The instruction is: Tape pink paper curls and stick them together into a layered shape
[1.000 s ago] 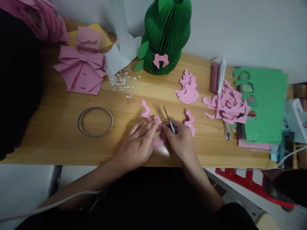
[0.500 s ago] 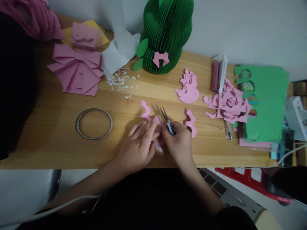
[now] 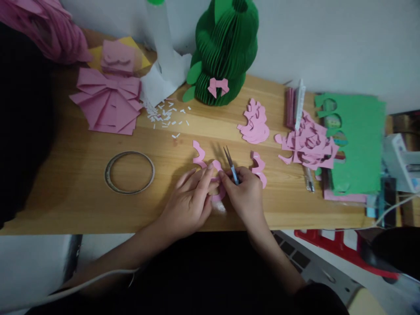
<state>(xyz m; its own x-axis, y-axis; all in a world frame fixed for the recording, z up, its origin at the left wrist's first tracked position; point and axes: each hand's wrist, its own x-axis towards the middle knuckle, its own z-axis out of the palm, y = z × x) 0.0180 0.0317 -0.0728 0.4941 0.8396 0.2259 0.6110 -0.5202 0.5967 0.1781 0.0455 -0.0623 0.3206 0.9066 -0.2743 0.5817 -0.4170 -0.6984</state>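
My left hand [image 3: 192, 197] rests low over the table, fingers closed on a scalloped pink paper piece [image 3: 218, 197]. Between thumb and bent fingers, my right hand [image 3: 244, 192] keeps a small pair of scissors [image 3: 231, 162] with a light blue handle, its dark points directed away from me. The right thumb and fingertip meet the pink piece's edge beside the left fingertips. Just beyond the left fingers lies a wavy pink cutout [image 3: 198, 153]. Another folded wavy cutout [image 3: 258, 168] stands right of my right hand. The fingers partly hide the held piece.
A tape roll [image 3: 105, 175] lies left. White slivers [image 3: 166, 114] scatter before a bottle [image 3: 160, 30]. Behind stand a green honeycomb paper figure [image 3: 226, 52] and a pink paper bow [image 3: 110, 105]. Pink cutouts [image 3: 256, 124], scraps [image 3: 310, 144] and green sheets [image 3: 359, 144] lie right.
The scissors have turned slightly more upright and their points sit closer together. Both hands stay almost in place on the pink piece. The camera view has shifted a little.
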